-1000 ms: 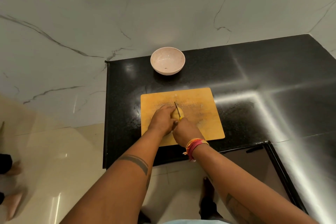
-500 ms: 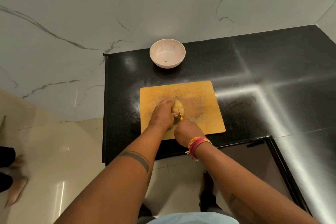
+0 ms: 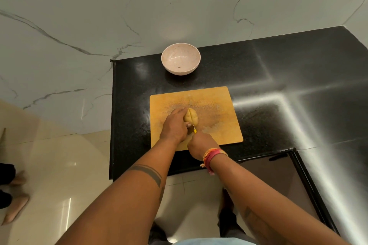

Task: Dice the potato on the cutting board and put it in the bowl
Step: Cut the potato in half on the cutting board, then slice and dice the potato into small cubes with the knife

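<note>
Lying at the middle of the frame, the potato (image 3: 191,117) sits on the wooden cutting board (image 3: 216,113), a cut line running along its length. The left hand (image 3: 175,126) curls over the potato's left side and holds it down. Just below it, the right hand (image 3: 200,144) grips a knife (image 3: 194,126) whose thin blade is sunk in the potato; only a yellow bit of the handle shows past the fingers. Above the board, well apart from it, a pale bowl (image 3: 180,59) stands on the black countertop (image 3: 278,69).
</note>
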